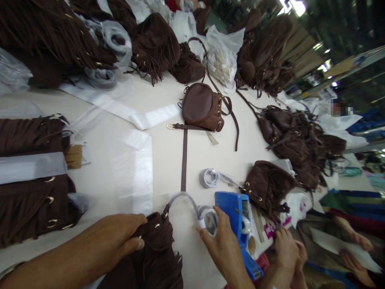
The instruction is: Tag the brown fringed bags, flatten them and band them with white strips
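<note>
My left hand [118, 235] reaches in from the lower left and pinches the rim of a dark brown fringed bag [155, 255], thumb and fingers closed on it. A strap in clear wrapping [183, 194] arches from the bag's top to a wrapped coil. Around that coiled strap [209, 218] my right hand [224, 249] is closed, thumb and fingers on its near and right sides. A blue tape dispenser [233, 202] lies just right of my right hand. Another wrapped strap coil [210, 178] rests farther up the table, joined to a fringed bag [267, 186] on the right.
A smooth brown bag [198, 104] with a buckled strap lies mid-table. Fringed bags [33, 196] lie at left, and more bags [300, 136] are heaped at right. White wrapping strips [142, 172] cross the white table [168, 160]. A co-worker's hands [288, 249] are close at the lower right.
</note>
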The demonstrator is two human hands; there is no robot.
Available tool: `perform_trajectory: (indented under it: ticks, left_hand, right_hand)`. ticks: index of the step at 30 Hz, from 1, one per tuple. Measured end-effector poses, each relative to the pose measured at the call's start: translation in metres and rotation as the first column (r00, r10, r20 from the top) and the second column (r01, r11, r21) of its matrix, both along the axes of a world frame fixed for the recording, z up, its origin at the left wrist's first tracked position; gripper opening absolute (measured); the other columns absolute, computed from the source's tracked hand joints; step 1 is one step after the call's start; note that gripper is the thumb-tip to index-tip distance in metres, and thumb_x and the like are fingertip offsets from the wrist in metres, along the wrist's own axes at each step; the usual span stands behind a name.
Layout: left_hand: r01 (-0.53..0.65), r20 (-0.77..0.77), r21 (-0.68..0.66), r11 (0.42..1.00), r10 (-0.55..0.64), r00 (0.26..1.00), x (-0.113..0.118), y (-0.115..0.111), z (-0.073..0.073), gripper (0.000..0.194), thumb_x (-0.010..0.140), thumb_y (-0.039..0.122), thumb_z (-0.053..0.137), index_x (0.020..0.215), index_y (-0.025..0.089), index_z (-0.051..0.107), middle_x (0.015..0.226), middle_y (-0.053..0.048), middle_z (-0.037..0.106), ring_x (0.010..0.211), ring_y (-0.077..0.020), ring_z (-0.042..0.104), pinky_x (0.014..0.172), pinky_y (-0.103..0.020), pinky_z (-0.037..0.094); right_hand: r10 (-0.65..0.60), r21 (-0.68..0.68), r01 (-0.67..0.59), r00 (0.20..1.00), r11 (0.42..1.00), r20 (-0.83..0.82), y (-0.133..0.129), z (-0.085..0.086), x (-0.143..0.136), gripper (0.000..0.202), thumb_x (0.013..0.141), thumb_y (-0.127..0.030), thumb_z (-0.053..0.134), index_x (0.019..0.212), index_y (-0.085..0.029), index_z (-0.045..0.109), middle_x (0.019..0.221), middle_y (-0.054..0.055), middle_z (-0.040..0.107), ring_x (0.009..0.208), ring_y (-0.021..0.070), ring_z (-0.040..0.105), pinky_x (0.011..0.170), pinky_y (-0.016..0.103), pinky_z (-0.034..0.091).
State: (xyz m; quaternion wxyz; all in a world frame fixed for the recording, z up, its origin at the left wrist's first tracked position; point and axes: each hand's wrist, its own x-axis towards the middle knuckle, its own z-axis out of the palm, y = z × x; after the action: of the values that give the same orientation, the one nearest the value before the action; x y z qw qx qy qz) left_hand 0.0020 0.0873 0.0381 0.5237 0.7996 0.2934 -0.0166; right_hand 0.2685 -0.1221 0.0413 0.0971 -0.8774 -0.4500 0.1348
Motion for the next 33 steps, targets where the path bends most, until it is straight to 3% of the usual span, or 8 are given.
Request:
perform_trajectory:
  ticks: [4,7,13,19,22,25,28,33]
  left_hand:
    - [0.105,0.046,-0.107,0.989,-0.100,0.994,-0.007,-0.019,-0.007,0.041,0.090,0.031,0.056,0.131,0.037,0.061,0.130,0.002,0.068,0.117,-0.0229,0.066,0.101,-0.032,0.051]
    - [0.090,0.011,-0.137,0.986,-0.090,0.996,-0.008,-0.024,0.002,0.049,0.091,0.031,0.053,0.140,0.036,0.053,0.137,0.000,0.064,0.122,-0.0251,0.063,0.108,-0.038,0.048]
    - [0.163,0.036,-0.186,0.969,-0.159,0.987,-0.007,-0.029,0.019,0.057,0.093,0.028,0.050,0.147,0.040,0.042,0.144,0.003,0.057,0.126,-0.0210,0.060,0.108,-0.034,0.048]
    - [0.146,0.136,-0.073,0.987,-0.135,0.981,-0.005,-0.014,0.010,0.048,0.083,0.030,0.061,0.131,0.032,0.062,0.123,-0.002,0.072,0.105,-0.0253,0.071,0.091,-0.031,0.057]
    - [-0.114,0.055,-0.054,0.992,0.117,0.992,-0.003,0.010,0.012,0.026,0.093,0.044,0.049,0.098,0.029,0.069,0.089,0.000,0.076,0.082,-0.0211,0.072,0.073,-0.028,0.057]
    - [-0.470,0.068,-0.047,0.881,0.472,0.879,0.002,0.036,0.024,0.040,0.094,0.057,0.046,0.117,0.027,0.058,0.092,-0.001,0.072,0.075,-0.0183,0.069,0.061,-0.027,0.052]
    - [-0.553,0.186,-0.101,0.827,0.562,0.806,0.012,0.054,0.035,0.058,0.092,0.057,0.052,0.141,0.029,0.038,0.108,-0.002,0.069,0.070,-0.0148,0.065,0.058,-0.025,0.049]
    - [-0.482,0.211,-0.085,0.872,0.489,0.847,0.020,0.063,0.040,0.045,0.092,0.051,0.054,0.129,0.024,0.053,0.074,0.004,0.067,0.058,-0.0129,0.059,0.058,-0.025,0.045]
  right_hand:
    - [-0.073,0.178,0.123,0.962,0.976,-0.265,0.022,0.026,0.008,0.067,0.080,-0.040,0.073,0.140,-0.024,0.046,0.133,0.011,0.056,0.119,0.0288,0.057,0.100,0.045,0.049]
    - [-0.084,0.281,0.298,0.807,0.912,-0.584,0.048,0.043,0.019,0.073,0.074,-0.034,0.080,0.140,-0.027,0.049,0.129,0.008,0.059,0.109,0.0242,0.062,0.090,0.036,0.053]
    - [0.195,0.471,0.505,0.505,0.723,-0.841,0.132,0.053,0.014,0.060,0.076,-0.034,0.077,0.131,-0.025,0.054,0.106,0.005,0.068,0.096,0.0183,0.064,0.085,0.031,0.052]
    - [0.342,0.439,0.357,0.305,0.824,-0.889,0.203,0.033,-0.017,0.042,0.090,-0.040,0.060,0.128,-0.024,0.050,0.094,0.003,0.066,0.082,0.0171,0.064,0.076,0.032,0.053]
    - [0.366,0.413,0.215,0.226,0.885,-0.903,0.222,0.031,-0.023,0.036,0.093,-0.040,0.057,0.124,-0.022,0.055,0.090,0.002,0.065,0.072,0.0137,0.060,0.069,0.028,0.050]
    - [0.383,0.388,0.014,0.126,0.922,-0.915,0.236,0.042,-0.029,0.032,0.093,-0.036,0.057,0.120,-0.021,0.055,0.080,-0.001,0.063,0.062,0.0105,0.053,0.060,0.023,0.044]
    - [0.378,0.363,-0.176,0.060,0.915,-0.924,0.244,0.055,-0.039,0.032,0.089,-0.036,0.062,0.116,-0.021,0.054,0.082,-0.002,0.062,0.063,0.0101,0.052,0.057,0.021,0.041]
    - [0.448,0.429,-0.127,0.258,0.894,-0.856,0.231,0.054,-0.050,0.050,0.085,-0.033,0.070,0.129,-0.023,0.048,0.097,0.000,0.063,0.090,0.0147,0.060,0.080,0.028,0.047]
